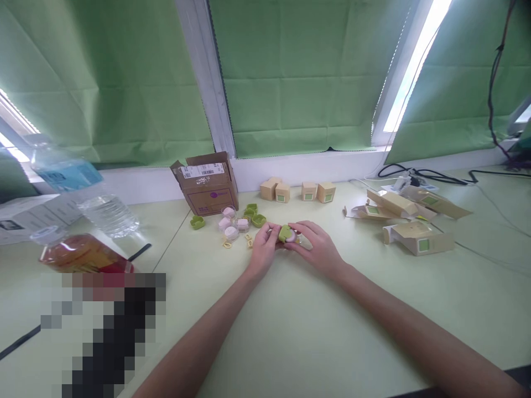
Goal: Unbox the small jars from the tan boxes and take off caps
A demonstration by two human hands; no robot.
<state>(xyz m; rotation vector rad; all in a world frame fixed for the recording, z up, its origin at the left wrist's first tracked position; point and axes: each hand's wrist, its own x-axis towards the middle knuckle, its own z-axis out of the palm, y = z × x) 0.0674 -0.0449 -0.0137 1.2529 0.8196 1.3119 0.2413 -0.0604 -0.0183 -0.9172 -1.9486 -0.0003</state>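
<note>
Head view showed a small green case with a pale pink part (285, 233) held up between both hands, over the middle of the counter (298, 331). The left hand (264, 244) pinched it from one side, its thumb along the near edge, while the right hand (318, 247) gripped the other side with thumb and fingers; the two hands nearly met around it. Whether the pink part was fully seated in the green one was too small to tell.

Just beside the left hand lay yellow loops (226, 244), and behind them sat a cluster of pale pink round cases (231, 233), close together. Green molded shells (258, 221) lay next to these, with one more green shell (198, 222) a little apart to the left. An open brown cardboard box (211, 190), bearing a white label and purple print, stood behind the cluster, tilted in the view.

Beyond the hands, small kraft boxes (309, 191) stood in two pairs near the wall. Opened kraft cartons (427, 239) were strewn to the right, in front of a white power strip (409, 181) and black cables (446, 178).

On the far left were a clear water bottle with a blue label (108, 213), a bottle of reddish-amber drink (85, 251) and a white box (39, 213). Green blinds (290, 77) covered most of the windows behind.
</note>
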